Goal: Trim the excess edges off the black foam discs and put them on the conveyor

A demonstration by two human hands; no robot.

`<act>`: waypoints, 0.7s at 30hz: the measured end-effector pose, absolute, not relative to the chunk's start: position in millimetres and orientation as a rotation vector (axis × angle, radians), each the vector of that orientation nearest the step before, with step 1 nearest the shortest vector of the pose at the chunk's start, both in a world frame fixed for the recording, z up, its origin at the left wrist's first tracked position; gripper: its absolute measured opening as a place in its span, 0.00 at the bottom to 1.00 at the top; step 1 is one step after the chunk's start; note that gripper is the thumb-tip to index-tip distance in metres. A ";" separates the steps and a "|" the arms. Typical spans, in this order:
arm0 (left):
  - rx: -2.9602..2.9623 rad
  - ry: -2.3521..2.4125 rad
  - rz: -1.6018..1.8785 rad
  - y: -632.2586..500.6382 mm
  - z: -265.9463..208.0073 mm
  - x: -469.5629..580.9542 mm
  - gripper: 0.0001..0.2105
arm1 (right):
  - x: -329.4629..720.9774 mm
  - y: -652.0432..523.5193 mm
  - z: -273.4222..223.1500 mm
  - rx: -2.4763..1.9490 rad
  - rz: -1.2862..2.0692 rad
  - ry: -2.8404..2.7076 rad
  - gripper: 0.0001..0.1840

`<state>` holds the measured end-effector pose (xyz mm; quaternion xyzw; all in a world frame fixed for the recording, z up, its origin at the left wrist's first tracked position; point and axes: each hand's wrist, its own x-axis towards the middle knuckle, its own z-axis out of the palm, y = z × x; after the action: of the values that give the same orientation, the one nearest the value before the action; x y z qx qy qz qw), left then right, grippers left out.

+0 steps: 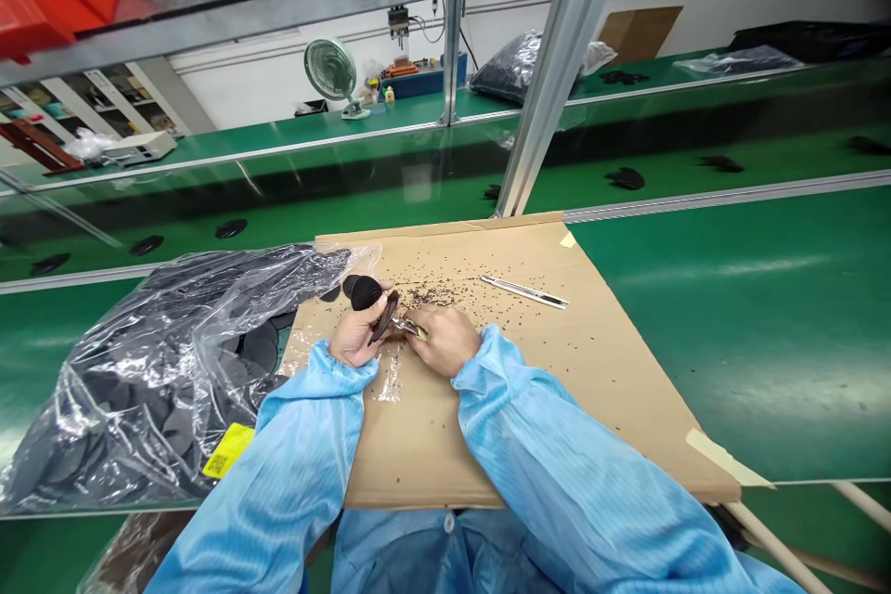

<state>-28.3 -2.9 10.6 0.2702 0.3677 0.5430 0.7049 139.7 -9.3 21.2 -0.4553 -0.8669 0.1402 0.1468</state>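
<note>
My left hand (355, 334) is closed around a small stack of black round pads (366, 292), some of them fanned apart. Between my fingers and thumb, one group of pads is turned edge-on toward the right. My right hand (445, 341) grips small shiny metal clippers (406, 325), whose tip meets the edge of those pads; the fingers partly cover the tool. Both hands are over a cardboard sheet (432, 445), where many tiny black scraps (435, 297) are scattered. A slim craft knife (525, 291) lies beyond my right hand.
A large clear plastic bag (139, 362) of black pads, with a yellow label (228, 451), lies at left. Behind the cardboard, black pads sit on a green conveyor belt (390, 195). A metal post (557, 65) rises in front. Farther back stands a green fan (330, 70).
</note>
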 end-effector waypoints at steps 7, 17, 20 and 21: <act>0.605 0.919 1.278 -2.5 9.0 -24.5 0.27 | 138.7 -9.4 26.4 -1.420 0.297 -2.587 0.13; 0.585 0.837 1.235 -0.5 7.0 -25.6 0.24 | 135.2 -11.9 19.0 -1.330 0.453 -2.364 0.08; 0.610 0.837 1.258 -0.5 6.7 -22.7 0.22 | 135.8 -11.3 15.6 -1.253 0.609 -2.006 0.08; 0.631 0.872 1.290 -0.8 6.5 -20.5 0.22 | 136.3 -10.2 14.3 -1.225 0.681 -1.862 0.10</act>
<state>-20.5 -0.8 6.5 0.2795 0.3866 0.5717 0.6675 136.3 -10.2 14.3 -0.4831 -0.7341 0.2686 0.3943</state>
